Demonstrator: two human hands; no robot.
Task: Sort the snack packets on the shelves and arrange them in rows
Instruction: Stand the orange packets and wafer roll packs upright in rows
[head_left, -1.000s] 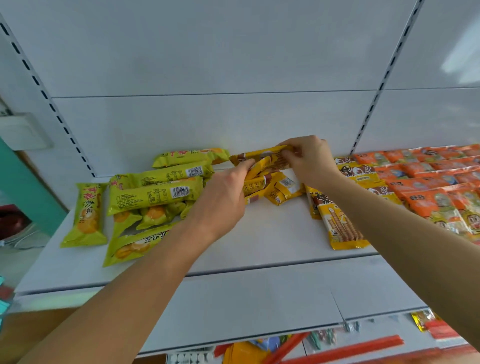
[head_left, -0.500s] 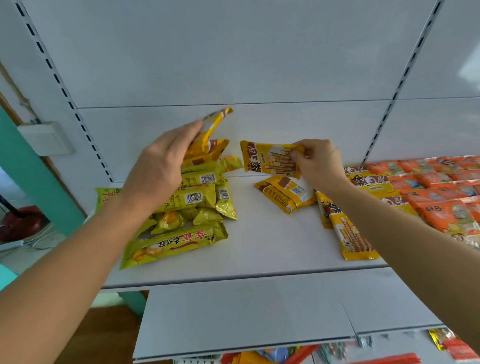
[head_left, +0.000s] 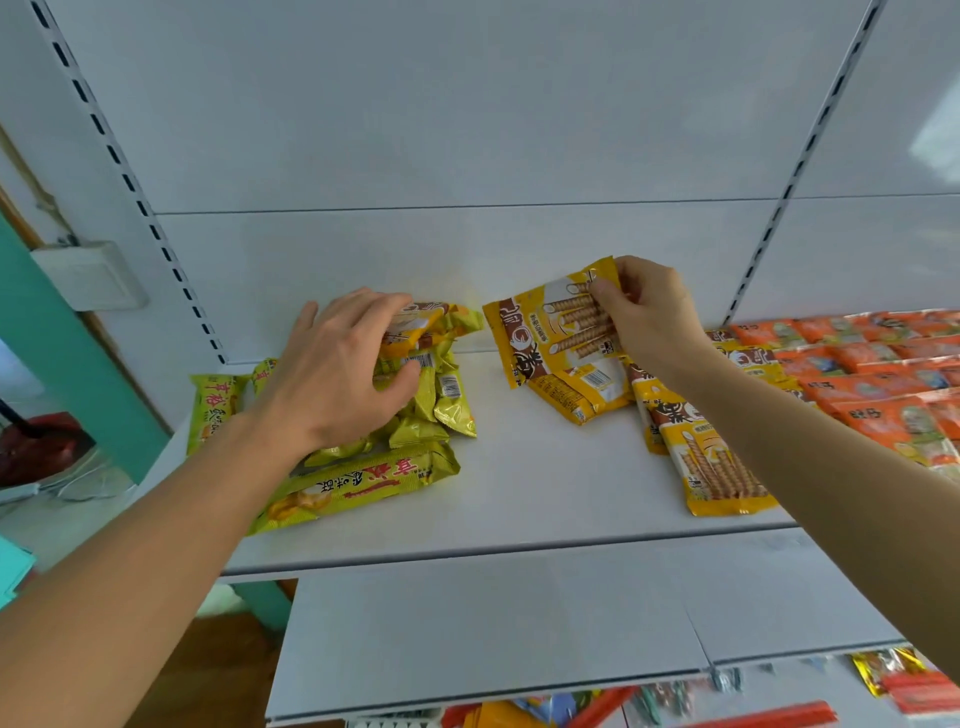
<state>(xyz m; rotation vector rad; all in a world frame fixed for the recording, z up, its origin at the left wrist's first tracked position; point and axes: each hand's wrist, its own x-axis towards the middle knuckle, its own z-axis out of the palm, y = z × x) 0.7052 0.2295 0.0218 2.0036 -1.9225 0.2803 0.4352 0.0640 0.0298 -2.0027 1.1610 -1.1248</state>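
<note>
My left hand (head_left: 343, 374) lies over a heap of lime-green snack packets (head_left: 431, 410) at the shelf's left, with its fingers curled round yellow wafer-roll packets (head_left: 421, 325) on top of the heap. My right hand (head_left: 649, 317) pinches another yellow wafer-roll packet (head_left: 545, 332) by its right edge and holds it upright above the shelf. Under that packet lies a further yellow packet (head_left: 582, 389). One long green packet (head_left: 358, 488) lies near the shelf's front edge.
The white shelf (head_left: 519, 493) has a white back panel with slotted uprights. More yellow wafer-roll packets (head_left: 717, 467) lie to the right, then rows of orange packets (head_left: 872, 379). A lower shelf (head_left: 493, 623) juts out below. A teal wall edge (head_left: 67, 332) stands at left.
My left hand has come down from mid-air onto the green heap with its yellow packets. My right hand has turned its yellow packet to face me and lifted it slightly.
</note>
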